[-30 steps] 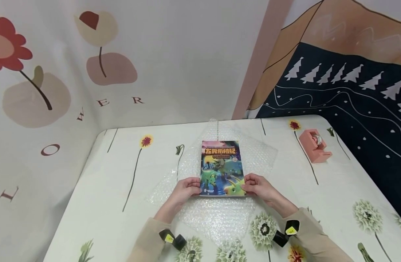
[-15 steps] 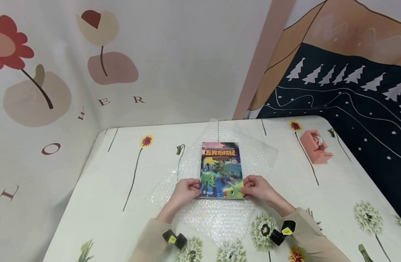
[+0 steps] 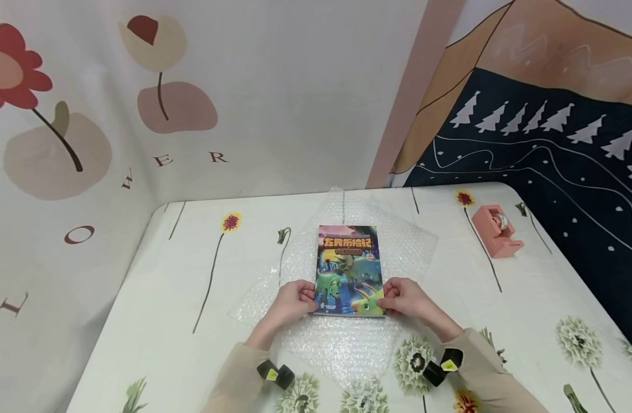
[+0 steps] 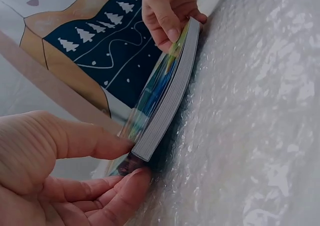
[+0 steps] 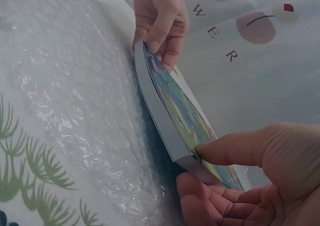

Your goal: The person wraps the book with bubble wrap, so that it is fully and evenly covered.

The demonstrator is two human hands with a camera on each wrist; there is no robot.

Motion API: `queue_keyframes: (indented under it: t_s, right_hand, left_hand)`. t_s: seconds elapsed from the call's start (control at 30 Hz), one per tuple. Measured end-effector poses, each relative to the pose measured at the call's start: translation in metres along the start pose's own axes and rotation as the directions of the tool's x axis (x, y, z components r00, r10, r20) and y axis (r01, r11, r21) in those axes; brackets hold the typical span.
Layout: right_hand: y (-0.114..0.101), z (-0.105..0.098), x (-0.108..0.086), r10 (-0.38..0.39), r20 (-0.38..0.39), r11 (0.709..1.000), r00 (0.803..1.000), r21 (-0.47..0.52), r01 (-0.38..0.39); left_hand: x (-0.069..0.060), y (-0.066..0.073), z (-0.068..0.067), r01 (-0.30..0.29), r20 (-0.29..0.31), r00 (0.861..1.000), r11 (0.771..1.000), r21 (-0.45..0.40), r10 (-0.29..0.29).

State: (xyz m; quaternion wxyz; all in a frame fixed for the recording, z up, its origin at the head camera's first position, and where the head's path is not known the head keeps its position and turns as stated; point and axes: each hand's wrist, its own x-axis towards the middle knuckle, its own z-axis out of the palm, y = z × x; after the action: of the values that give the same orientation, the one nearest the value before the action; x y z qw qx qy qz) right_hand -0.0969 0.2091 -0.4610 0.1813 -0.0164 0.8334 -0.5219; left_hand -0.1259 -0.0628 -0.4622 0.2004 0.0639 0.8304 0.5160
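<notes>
In the head view, a book point(image 3: 348, 272) with a colourful dinosaur cover lies face up in the middle, over a diamond-turned sheet of bubble wrap point(image 3: 341, 350) spread on a table point(image 3: 161, 310) with a flower-printed cover. The left hand point(image 3: 293, 299) pinches the book near its lower left corner, and the right hand point(image 3: 404, 296) pinches it near the lower right corner, thumbs on top. Both forearms are in beige sleeves point(image 3: 238, 378), with a black device point(image 3: 275, 375) at each wrist. A pink tape dispenser point(image 3: 493, 232) stands well apart to the right, near a dark wall hanging point(image 3: 569, 189) printed with white trees. In the left wrist view, the left thumb presses on the cover while the fingers curl beneath the book; its page edges bow slightly, and the bubble wrap spreads beside and under it. In the right wrist view, the right thumb likewise rests on the cover corner with curled fingers below, and the left hand holds the far corner.
</notes>
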Motion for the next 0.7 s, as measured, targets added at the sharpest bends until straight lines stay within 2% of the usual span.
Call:
queue_keyframes:
  t_s: [0.1, 0.3, 0.4, 0.47, 0.53, 0.63, 0.7]
  right_hand:
    - [0.0, 0.0, -0.001, -0.008, -0.014, 1.0, 1.0, -0.028, 0.007]
    - [-0.002, -0.003, -0.005, -0.016, -0.046, 0.995, 0.999, -0.104, 0.011]
    - [-0.005, -0.005, -0.011, -0.083, -0.072, 0.976, 0.994, -0.207, 0.066]
    - [-0.005, -0.004, -0.015, -0.166, -0.066, 0.957, 0.984, -0.25, 0.145]
    - [-0.006, 0.0, -0.021, -0.256, -0.035, 0.93, 0.966, -0.28, 0.237]
    - [-0.006, 0.01, -0.03, -0.343, 0.066, 0.907, 0.937, -0.237, 0.349]
    - [-0.007, 0.018, -0.035, -0.364, 0.144, 0.902, 0.92, -0.193, 0.387]
  left_hand:
    - [0.001, 0.002, 0.0, -0.039, -0.007, 0.999, 0.997, 0.068, 0.04]
    - [0.004, 0.006, -0.001, -0.077, -0.025, 0.996, 0.98, 0.186, 0.083]
    - [0.011, 0.006, -0.003, -0.109, -0.048, 0.991, 0.966, 0.233, 0.124]
    - [0.017, 0.005, -0.004, -0.15, -0.068, 0.983, 0.955, 0.257, 0.173]
    - [0.025, 0.004, -0.005, -0.222, -0.072, 0.966, 0.942, 0.251, 0.247]
    - [0.036, 0.004, -0.006, -0.319, -0.048, 0.94, 0.921, 0.223, 0.337]
    - [0.043, 0.003, -0.007, -0.36, -0.026, 0.927, 0.909, 0.212, 0.373]
